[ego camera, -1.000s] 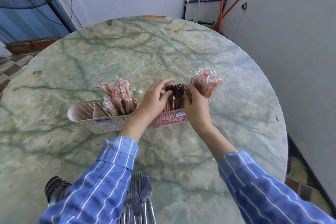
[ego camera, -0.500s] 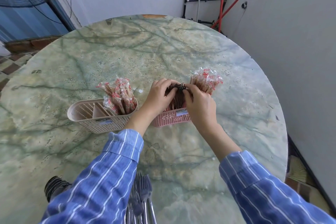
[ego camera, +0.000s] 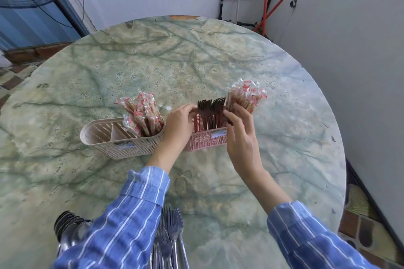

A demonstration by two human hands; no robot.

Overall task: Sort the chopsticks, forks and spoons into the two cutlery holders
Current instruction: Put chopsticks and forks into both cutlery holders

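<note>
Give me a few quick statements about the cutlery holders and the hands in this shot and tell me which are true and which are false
1. The pink holder holds dark forks. True.
2. The beige holder's left compartment is full of spoons. False: it looks empty; wrapped chopsticks fill its right compartment.
3. Both hands are at the pink holder. True: left hand, right hand.
4. All forks are already sorted. False: a bunch of metal forks lies on the table near the person.
5. The pink holder stands left of the beige one. False: it stands to the right.
</note>
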